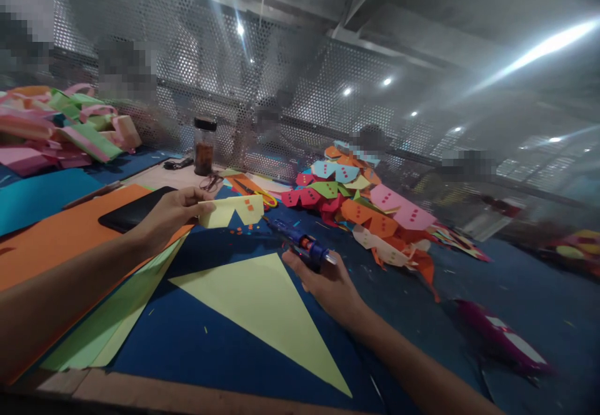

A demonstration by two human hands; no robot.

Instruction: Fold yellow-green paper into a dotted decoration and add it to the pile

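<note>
Between the thumb and fingers of my left hand (pixel 169 215) is a small pale yellow paper piece (pixel 220 214), with a notch in its lower edge and orange squares near its right end. My right hand (pixel 328 280) is wrapped round a blue glue gun (pixel 297 237), its tip close to the paper's right end. Tiny orange scraps (pixel 244 230) lie on the blue tabletop (pixel 206 246) below the paper. A large pale yellow triangular sheet (pixel 272 309) lies flat between my forearms.
Colourful cut paper pieces (pixel 370 209) are heaped at centre right. Folded strips (pixel 60 127) pile up at far left. A black phone (pixel 135 209) rests on orange paper (pixel 70 240). Farther back are a lidded jar (pixel 204 146) and yellow-handled scissors (pixel 267 199). A purple object (pixel 501 337) lies at right.
</note>
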